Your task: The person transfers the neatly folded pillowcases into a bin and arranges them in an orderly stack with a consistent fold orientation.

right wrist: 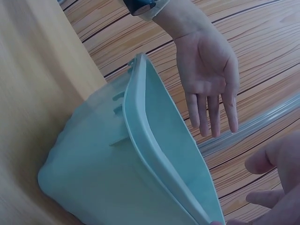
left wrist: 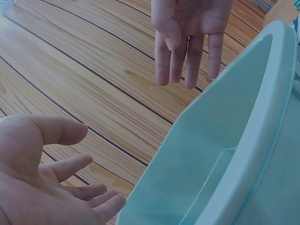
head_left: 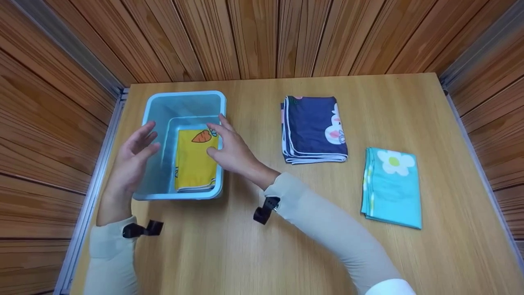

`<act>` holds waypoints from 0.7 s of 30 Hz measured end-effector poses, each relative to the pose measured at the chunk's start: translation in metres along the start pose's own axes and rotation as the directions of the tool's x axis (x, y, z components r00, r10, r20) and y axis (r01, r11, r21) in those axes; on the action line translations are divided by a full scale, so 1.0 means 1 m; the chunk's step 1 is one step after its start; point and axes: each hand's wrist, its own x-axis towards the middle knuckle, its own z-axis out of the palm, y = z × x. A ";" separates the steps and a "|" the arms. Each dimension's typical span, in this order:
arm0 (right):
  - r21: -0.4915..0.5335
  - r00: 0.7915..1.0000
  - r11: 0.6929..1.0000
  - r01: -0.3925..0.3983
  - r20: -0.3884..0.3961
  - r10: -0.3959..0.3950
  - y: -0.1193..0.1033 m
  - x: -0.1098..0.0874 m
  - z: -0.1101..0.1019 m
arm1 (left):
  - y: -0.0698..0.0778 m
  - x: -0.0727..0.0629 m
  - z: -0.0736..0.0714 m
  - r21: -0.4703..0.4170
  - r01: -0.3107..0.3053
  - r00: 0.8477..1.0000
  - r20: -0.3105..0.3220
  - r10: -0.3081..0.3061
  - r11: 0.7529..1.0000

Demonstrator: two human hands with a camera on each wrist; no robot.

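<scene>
A folded yellow cloth (head_left: 194, 159) with a carrot print lies flat inside the light blue plastic bin (head_left: 182, 95), toward its right side. My left hand (head_left: 133, 159) is raised at the bin's left rim, fingers loosely spread and holding nothing. Over the right rim hovers my right hand (head_left: 232, 149), its thumb and fingers apart above the yellow cloth's edge. In the left wrist view both palms, the left hand (left wrist: 61, 173) and the right hand (left wrist: 192, 33), show bare. The right wrist view also has the left hand (right wrist: 208, 70) with nothing in its fingers.
A folded navy cloth (head_left: 313, 127) with a white rabbit print lies right of the bin. Farther right is a folded turquoise cloth (head_left: 391, 192) with a white flower. Wood-patterned panels (head_left: 258, 37) wall in the wooden table (head_left: 229, 246) at the back and sides.
</scene>
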 end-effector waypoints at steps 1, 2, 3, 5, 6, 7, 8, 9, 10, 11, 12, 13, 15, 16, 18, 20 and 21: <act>-0.003 1.000 1.000 0.000 0.001 0.000 0.000 0.000 0.000 | 0.000 -0.001 0.000 0.006 -0.003 1.000 -0.001 0.003 1.000; -0.009 1.000 1.000 0.002 0.002 -0.002 0.000 0.000 -0.001 | 0.000 -0.001 0.000 0.014 -0.009 1.000 -0.002 0.009 1.000; -0.015 1.000 1.000 0.002 0.003 -0.002 0.000 0.000 -0.001 | 0.001 -0.002 0.001 0.026 -0.013 1.000 -0.003 0.013 1.000; -0.026 1.000 1.000 0.002 0.007 -0.002 0.000 0.000 -0.002 | 0.002 -0.003 0.001 0.059 -0.023 1.000 -0.002 0.023 0.998; -0.034 1.000 0.999 0.004 0.010 -0.003 0.000 0.000 -0.003 | 0.002 -0.003 0.002 0.076 -0.028 1.000 0.000 0.028 0.997; -0.042 1.000 0.999 0.005 0.014 -0.005 0.000 -0.001 -0.004 | 0.003 -0.004 0.003 0.089 -0.034 0.999 0.003 0.034 0.995; -0.052 1.000 0.999 0.008 0.020 -0.007 -0.001 -0.002 -0.004 | 0.004 -0.005 0.003 0.105 -0.040 0.999 0.007 0.040 0.994; -0.063 1.000 0.998 0.011 0.026 -0.010 -0.001 -0.002 -0.005 | 0.005 -0.006 0.004 0.121 -0.046 0.999 0.011 0.045 0.992; -0.073 0.999 0.997 0.020 0.033 -0.017 -0.001 -0.003 -0.006 | 0.006 -0.006 0.005 0.134 -0.053 0.999 0.016 0.051 0.990; -0.091 0.999 0.995 0.035 0.040 -0.031 -0.001 -0.004 -0.007 | 0.007 -0.007 0.006 0.146 -0.062 0.998 0.021 0.059 0.987; -0.107 0.998 0.993 0.050 0.046 -0.045 -0.001 -0.004 -0.008 | 0.008 -0.007 0.007 0.158 -0.074 0.997 0.029 0.070 0.985; -0.123 0.997 0.990 0.063 0.053 -0.057 -0.001 -0.005 -0.010 | 0.009 -0.008 0.008 0.169 -0.085 0.996 0.036 0.080 0.982; -0.150 0.994 0.984 0.093 0.066 -0.083 0.000 -0.006 -0.013 | 0.010 -0.009 0.011 0.203 -0.107 0.994 0.047 0.100 0.973; -0.165 0.993 0.981 0.106 0.073 -0.095 0.000 -0.006 -0.014 | 0.011 -0.010 0.012 0.220 -0.118 0.993 0.053 0.109 0.968; -0.192 0.991 0.974 0.119 0.087 -0.104 0.001 -0.008 -0.018 | 0.013 -0.012 0.015 0.257 -0.135 0.990 0.063 0.123 0.957; -0.237 0.988 0.962 0.133 0.105 -0.111 0.001 -0.009 -0.022 | 0.016 -0.013 0.018 0.291 -0.150 0.988 0.070 0.135 0.945; -0.267 0.987 0.953 0.140 0.115 -0.113 0.002 -0.009 -0.024 | 0.017 -0.015 0.019 0.306 -0.157 0.987 0.075 0.141 0.939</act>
